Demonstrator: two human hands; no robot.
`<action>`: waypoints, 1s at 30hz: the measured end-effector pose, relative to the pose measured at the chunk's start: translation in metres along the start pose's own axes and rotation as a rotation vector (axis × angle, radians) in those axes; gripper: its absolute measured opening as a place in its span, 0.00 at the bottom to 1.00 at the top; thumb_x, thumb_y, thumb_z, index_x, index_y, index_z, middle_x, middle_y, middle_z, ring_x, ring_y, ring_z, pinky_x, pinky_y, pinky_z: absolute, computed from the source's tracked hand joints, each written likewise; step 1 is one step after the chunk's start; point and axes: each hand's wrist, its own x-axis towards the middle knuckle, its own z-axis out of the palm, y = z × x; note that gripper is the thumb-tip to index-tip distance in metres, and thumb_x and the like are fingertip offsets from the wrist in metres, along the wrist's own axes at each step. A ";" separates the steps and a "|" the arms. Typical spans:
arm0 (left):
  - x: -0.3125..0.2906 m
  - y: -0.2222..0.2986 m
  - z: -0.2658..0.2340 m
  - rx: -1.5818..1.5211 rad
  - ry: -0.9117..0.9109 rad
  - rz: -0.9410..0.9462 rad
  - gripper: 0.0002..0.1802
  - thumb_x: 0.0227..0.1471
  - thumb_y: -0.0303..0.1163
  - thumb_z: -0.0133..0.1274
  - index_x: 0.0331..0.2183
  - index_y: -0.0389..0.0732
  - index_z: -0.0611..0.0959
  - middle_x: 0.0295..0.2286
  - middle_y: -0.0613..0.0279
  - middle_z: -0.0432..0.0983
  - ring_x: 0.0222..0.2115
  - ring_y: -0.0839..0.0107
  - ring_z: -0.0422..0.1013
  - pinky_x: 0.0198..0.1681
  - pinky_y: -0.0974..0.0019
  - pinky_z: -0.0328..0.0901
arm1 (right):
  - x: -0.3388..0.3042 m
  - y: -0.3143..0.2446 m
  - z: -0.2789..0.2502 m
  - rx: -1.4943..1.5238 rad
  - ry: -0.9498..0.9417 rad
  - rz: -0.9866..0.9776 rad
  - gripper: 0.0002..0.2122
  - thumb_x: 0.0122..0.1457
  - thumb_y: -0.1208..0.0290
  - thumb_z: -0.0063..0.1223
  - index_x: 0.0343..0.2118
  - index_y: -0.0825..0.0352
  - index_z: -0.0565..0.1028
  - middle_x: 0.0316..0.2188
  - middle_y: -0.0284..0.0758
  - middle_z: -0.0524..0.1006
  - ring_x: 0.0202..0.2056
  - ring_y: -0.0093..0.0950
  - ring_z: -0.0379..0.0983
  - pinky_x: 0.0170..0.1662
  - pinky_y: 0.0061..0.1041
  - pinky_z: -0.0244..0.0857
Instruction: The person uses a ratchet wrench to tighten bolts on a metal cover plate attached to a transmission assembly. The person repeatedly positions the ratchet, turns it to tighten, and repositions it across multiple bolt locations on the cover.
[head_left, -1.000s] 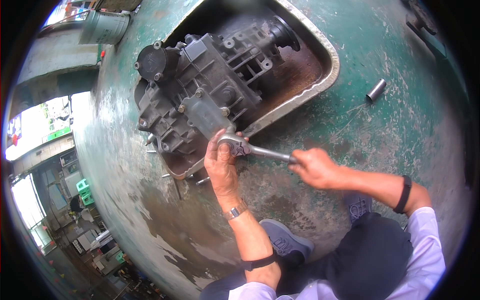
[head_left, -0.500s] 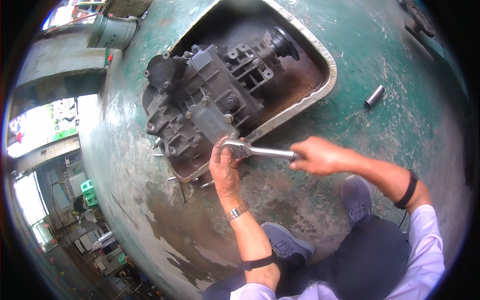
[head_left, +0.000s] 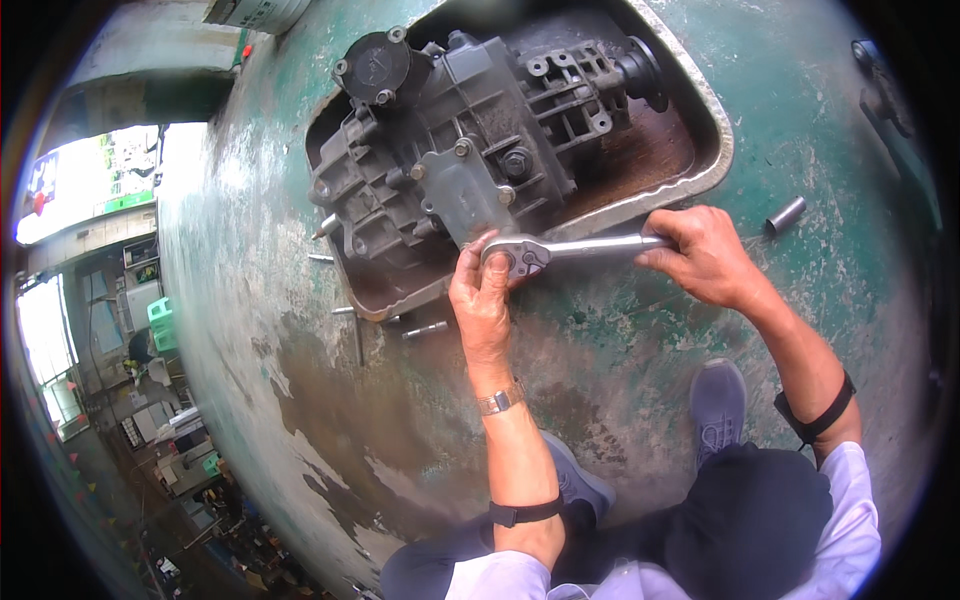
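A ratchet wrench (head_left: 600,245) lies almost level across the near side of a grey gearbox (head_left: 490,110). My left hand (head_left: 484,310) is closed round its head, with the thumb on top. The far end of the handle is gripped by my right hand (head_left: 705,256). The wrench head sits at the near end of a flat cover plate (head_left: 465,195), fixed to the gearbox with several bolts. What is under the head is hidden by it and my fingers. The gearbox rests in a metal tray (head_left: 718,150) with a worn, pale rim.
A loose steel socket (head_left: 786,215) lies on the green, scuffed floor to the right. Several thin metal rods, one a short stud (head_left: 425,330), lie near the tray's front left corner. A white bucket (head_left: 258,12) stands far left, and green stools (head_left: 161,323) are farther off.
The wrench handle has swung away from me with my right hand on it. My left hand stays on the wrench head. The whole view has shifted, moving the gearbox up and right in the picture.
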 end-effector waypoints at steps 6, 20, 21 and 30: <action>0.001 -0.002 -0.007 -0.012 0.010 -0.012 0.25 0.58 0.41 0.58 0.48 0.31 0.75 0.36 0.56 0.79 0.35 0.67 0.76 0.41 0.62 0.74 | -0.024 -0.016 0.032 0.200 0.023 0.199 0.11 0.51 0.64 0.62 0.31 0.66 0.78 0.22 0.44 0.77 0.27 0.46 0.75 0.31 0.40 0.67; 0.033 0.051 -0.075 0.169 0.333 0.114 0.23 0.65 0.45 0.46 0.41 0.30 0.76 0.31 0.53 0.78 0.27 0.71 0.75 0.29 0.70 0.73 | -0.034 -0.026 0.061 0.296 0.088 0.160 0.09 0.52 0.69 0.64 0.27 0.67 0.75 0.18 0.42 0.74 0.20 0.40 0.72 0.25 0.34 0.62; 0.052 0.059 -0.092 0.271 0.477 0.198 0.24 0.67 0.45 0.43 0.40 0.30 0.76 0.30 0.52 0.78 0.25 0.70 0.75 0.27 0.72 0.72 | -0.033 -0.027 0.060 0.276 0.103 0.153 0.09 0.52 0.69 0.64 0.26 0.68 0.75 0.18 0.42 0.74 0.20 0.40 0.72 0.25 0.34 0.62; 0.178 0.088 -0.184 1.299 0.418 0.355 0.24 0.64 0.42 0.41 0.43 0.32 0.81 0.43 0.38 0.76 0.46 0.42 0.71 0.52 0.51 0.64 | -0.033 -0.030 0.060 0.167 0.130 0.090 0.09 0.51 0.70 0.65 0.26 0.67 0.75 0.18 0.41 0.74 0.20 0.41 0.73 0.24 0.35 0.62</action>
